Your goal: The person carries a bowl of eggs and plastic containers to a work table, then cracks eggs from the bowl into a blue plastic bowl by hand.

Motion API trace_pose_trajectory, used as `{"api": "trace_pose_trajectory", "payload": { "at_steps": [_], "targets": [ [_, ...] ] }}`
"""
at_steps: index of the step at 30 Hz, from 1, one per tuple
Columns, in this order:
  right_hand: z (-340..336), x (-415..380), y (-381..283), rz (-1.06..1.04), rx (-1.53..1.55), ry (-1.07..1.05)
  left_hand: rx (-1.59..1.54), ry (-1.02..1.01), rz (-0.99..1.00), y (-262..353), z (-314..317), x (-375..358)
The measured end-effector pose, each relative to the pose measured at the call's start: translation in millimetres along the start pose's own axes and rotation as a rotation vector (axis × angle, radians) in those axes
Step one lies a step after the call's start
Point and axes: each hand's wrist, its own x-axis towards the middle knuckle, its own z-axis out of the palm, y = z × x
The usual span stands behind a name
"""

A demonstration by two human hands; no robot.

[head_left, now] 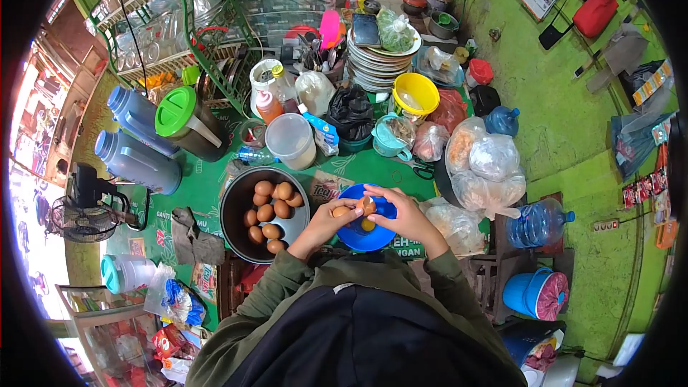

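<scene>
Over a blue bowl (349, 241), both of my hands are closed around brown egg pieces. My left hand (326, 226) grips a brown eggshell (341, 211); whether it is a half or a whole egg is hard to tell. Between the fingers of my right hand (400, 216) is a cracked eggshell (368, 205), partly hidden by the fingertips. A yellow yolk (368, 224) shows inside the bowl, just below the shell. To the left of the bowl stands a large metal pot (233, 215) holding several whole brown eggs (266, 213).
A white lidded tub (290, 142) stands behind the pot. Plastic bags of food (494, 158) and scissors (423, 170) lie to the right. Farther back are stacked plates (369, 64) and a yellow bucket (416, 93). Pitchers (188, 125) and a small fan (86, 218) occupy the left.
</scene>
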Motion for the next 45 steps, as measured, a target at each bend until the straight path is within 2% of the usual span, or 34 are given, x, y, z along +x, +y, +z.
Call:
{"api": "trace_pose_trajectory", "payload": {
  "at_steps": [4,8,10,13,14,16,18,22,26,28,29,31,35,37,42,45],
  "targets": [
    [2.5,3.6,1.8,-0.102,-0.145,-0.014,0.038,-0.02,-0.009,1.8,-1.4,-0.6],
    [3.6,4.4,-5.0,-0.072,-0.136,0.009,0.032,0.011,0.025,-0.5,-2.8,-1.2],
    [4.1,4.5,-10.4,-0.066,-0.366,0.134,0.235,0.171,0.149,-12.8,-6.3,3.4],
    [16.4,5.8,2.5,-0.113,-0.489,0.23,0.209,0.229,0.211,-1.9,-6.1,-4.1],
    [21.1,3.6,14.3,-0.109,-0.489,0.231,0.209,0.226,0.209,3.2,-5.7,-7.3],
    [29.2,-2.4,36.0,-0.118,-0.739,0.147,0.192,0.262,0.254,14.0,-5.8,-14.7],
    [29.2,-3.3,23.3,-0.125,-0.703,0.206,0.24,0.262,0.259,20.9,-10.5,-22.1],
    [42.0,-7.9,23.5,-0.118,-0.706,0.303,0.12,0.275,0.235,29.1,-15.6,-37.6],
    [43.6,-11.3,30.6,-0.106,-0.731,0.271,0.083,0.333,0.164,31.2,-23.8,-47.4],
    [41.6,-9.2,28.4,0.027,-0.497,0.339,0.067,0.342,0.204,30.7,-26.7,-51.3],
    [39.4,-7.9,30.5,0.028,-0.497,0.337,0.066,0.344,0.202,30.9,-28.0,-53.4],
    [33.6,-4.0,39.9,0.273,-0.117,0.298,0.09,0.364,0.19,33.0,-29.3,-56.7],
    [31.9,-1.2,44.3,0.303,0.083,0.354,0.081,0.366,0.165,31.7,-29.5,-64.6],
    [31.4,-2.9,32.0,0.174,-0.436,0.318,0.058,0.389,0.146,25.0,-29.9,-67.8],
    [41.4,-4.7,45.5,0.075,-0.516,0.291,0.069,0.414,0.145,13.6,-26.4,-84.1],
    [40.6,-7.9,53.5,0.011,-0.668,0.26,0.081,0.462,0.151,1.6,-17.7,-102.8]
  ]
}}
